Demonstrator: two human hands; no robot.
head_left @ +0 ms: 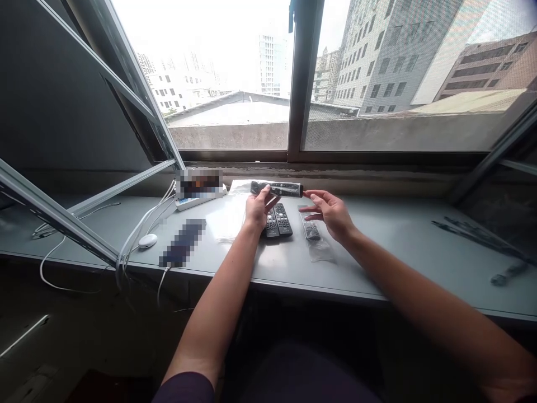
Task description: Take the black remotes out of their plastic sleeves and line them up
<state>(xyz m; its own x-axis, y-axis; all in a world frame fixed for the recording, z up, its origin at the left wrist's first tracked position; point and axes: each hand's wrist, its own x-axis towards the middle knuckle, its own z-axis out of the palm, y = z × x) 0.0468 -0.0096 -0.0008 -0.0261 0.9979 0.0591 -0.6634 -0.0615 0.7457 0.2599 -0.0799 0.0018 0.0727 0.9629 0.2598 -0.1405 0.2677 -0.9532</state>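
Nothing readable here, sorry. Wrapped remote (289, 190) in your left hand (258, 208) has pale marks on it, way too small and blurry to make out. Same deal with pair of dark remotes (278, 220) on desk (377, 235): keys show light specks, no legible digits or brand. Bagged item (311, 230) just beside them, also no luck. Power strip (191, 202) has tiny blue patch, can't tell if it's lettering. Two pixelated patches on your left hide whatever print might be under them.
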